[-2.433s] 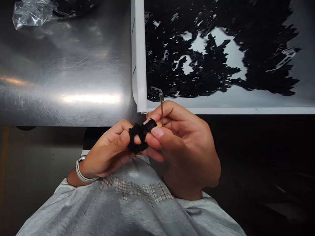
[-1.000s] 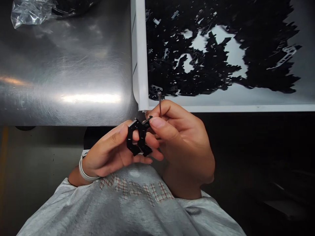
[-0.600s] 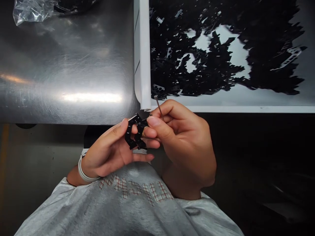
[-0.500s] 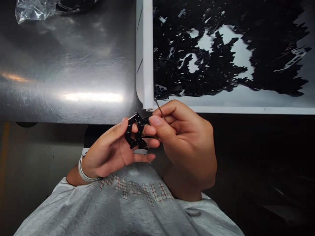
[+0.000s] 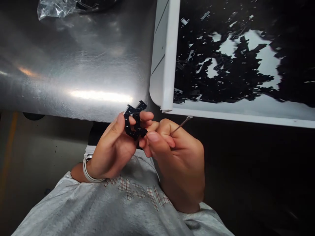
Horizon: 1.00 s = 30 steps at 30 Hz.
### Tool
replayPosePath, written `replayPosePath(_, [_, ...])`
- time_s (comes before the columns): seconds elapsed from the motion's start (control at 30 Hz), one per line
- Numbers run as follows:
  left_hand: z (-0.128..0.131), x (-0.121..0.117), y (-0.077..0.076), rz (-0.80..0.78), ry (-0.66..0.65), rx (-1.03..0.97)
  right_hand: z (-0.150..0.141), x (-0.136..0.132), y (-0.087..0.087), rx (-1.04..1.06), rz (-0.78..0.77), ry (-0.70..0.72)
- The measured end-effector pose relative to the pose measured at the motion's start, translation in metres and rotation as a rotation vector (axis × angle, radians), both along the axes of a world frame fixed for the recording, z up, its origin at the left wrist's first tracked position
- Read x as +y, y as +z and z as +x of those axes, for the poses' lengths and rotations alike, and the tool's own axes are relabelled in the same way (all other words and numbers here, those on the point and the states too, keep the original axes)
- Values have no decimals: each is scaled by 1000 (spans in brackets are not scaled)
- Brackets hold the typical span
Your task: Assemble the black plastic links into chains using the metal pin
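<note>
Between the thumb and fingers of my left hand [image 5: 112, 146] are black angular plastic pieces [image 5: 133, 122], which look like curved chain-like links with small pale dots. My right hand [image 5: 176, 157] meets them at their lower right end, thumb and fingertips pinched there. A thin metal rod with a flattened tip [image 5: 182, 125], perhaps a small screwdriver, sticks out up and right from the curled fingers of that hand. Its other end is hidden in the grip. Both hands are close together in front of my chest.
A white tray [image 5: 169, 65] holding a heap of black plastic parts [image 5: 233, 75] is at the upper right. To its left lies a scratched metal tabletop [image 5: 98, 62], with a clear plastic bag [image 5: 56, 8] at its far side. The table edge runs just beyond my hands.
The black pieces have turned in my left fingers, their upper ends now higher. My right hand has shifted lower, and the rod tilts further right. The whole view has swung slightly left.
</note>
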State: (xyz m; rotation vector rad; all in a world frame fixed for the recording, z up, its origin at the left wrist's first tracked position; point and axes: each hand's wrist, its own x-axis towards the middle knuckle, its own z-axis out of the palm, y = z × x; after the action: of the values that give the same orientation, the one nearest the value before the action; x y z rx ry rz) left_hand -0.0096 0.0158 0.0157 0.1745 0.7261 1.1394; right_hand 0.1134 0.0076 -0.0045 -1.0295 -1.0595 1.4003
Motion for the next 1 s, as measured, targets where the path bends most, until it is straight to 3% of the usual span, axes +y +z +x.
replayPosePath(0.2, [-1,0,1,2,23,119,-2,4,1,127,-121,48])
replayPosePath(0.5, [-3,-1,-8,7,-12,67,-13,3,2,119,-184,-9])
replayPosePath(0.67, [-5,1,-8,-36,-32,105,-13,3,4,178,-204,54])
replayPosePath(1.0, [-5,4,-8,-29,-66,-63,-9,-1,5,170,-175,4])
